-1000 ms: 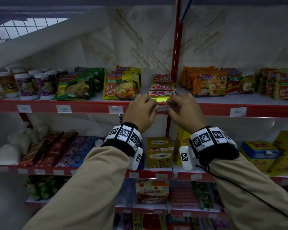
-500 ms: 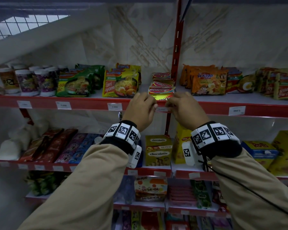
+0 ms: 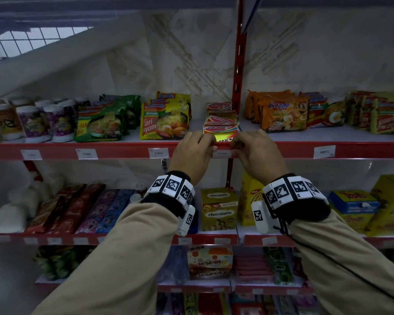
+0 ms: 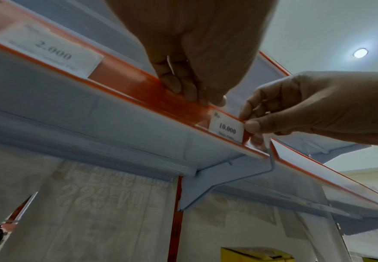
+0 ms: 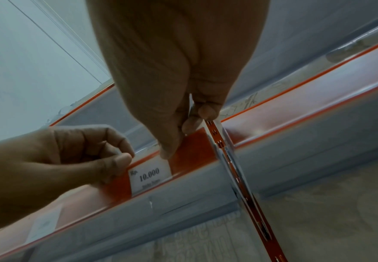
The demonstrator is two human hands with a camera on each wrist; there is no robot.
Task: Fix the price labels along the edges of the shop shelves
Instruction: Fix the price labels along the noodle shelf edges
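my left hand (image 4: 197, 58) and right hand (image 4: 313, 109) each pinch an end of the 10.000 price label (image 4: 226, 128), seated in the red shelf-edge strip (image 4: 125, 78) beside the upright (image 5: 233, 159). uneven pushing could buckle it out.

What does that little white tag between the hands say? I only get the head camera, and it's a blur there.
Observer: The price label reads 10.000.
Operator: Who's holding it?
Observer: The right hand pinches its right edge between thumb and forefinger.
Operator: And the other hand?
Observer: The left hand grips the red edge strip just beside the label's left edge, with its thumb in front.
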